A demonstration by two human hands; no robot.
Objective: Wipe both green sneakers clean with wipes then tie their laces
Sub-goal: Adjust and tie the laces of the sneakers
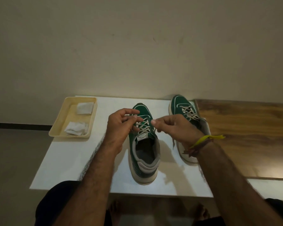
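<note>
Pinching lace ends, the left hand [119,126] and right hand [173,128] work above the near sneaker [144,154] mid-desk [88,157], heel toward the person for reach; the second sneaker [185,111] waits just right, used wipes [75,128] well left.

1. The room is dimly lit; the white table [75,154] is the brightest surface.
2. Soft shadows are cast beneath the forearms.
3. Wide-angle bending is seen at the edges.
4. Slight blur is seen throughout.
</note>
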